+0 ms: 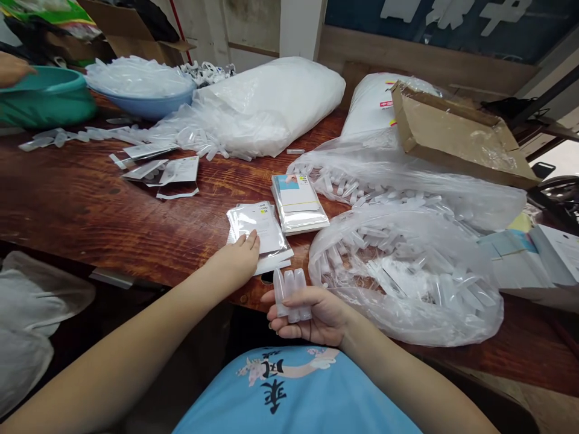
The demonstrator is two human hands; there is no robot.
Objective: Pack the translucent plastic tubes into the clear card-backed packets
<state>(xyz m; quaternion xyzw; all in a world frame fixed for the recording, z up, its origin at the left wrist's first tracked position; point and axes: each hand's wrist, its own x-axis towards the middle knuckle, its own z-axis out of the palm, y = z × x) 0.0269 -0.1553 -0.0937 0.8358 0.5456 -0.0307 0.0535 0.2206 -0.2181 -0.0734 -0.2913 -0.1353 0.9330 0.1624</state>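
My left hand (pixel 239 260) lies with fingers stretched out over the lower part of a small pile of clear plastic packets (pixel 257 223), which have white printed cards inside. In my right hand (pixel 328 316), thumb across the front, are three slim, frosted plastic tubes (pixel 293 295) with rounded upper ends, held upright side by side near the table edge. Just beyond, a thicker stack of packets (pixel 299 204) with a blue-and-white card on top has a thin band around it. To the right, an opened clear bag (pixel 407 325) holds many similar frosted pieces.
A second bag of pieces (pixel 344 181), a cardboard tray (pixel 461 138) and a white sack (pixel 289 96) stand farther back. Opened packets (pixel 181 172) lie at left, before a blue basin (pixel 149 102) and a green basin (pixel 54 96). Another person's hand (pixel 13 69) is there.
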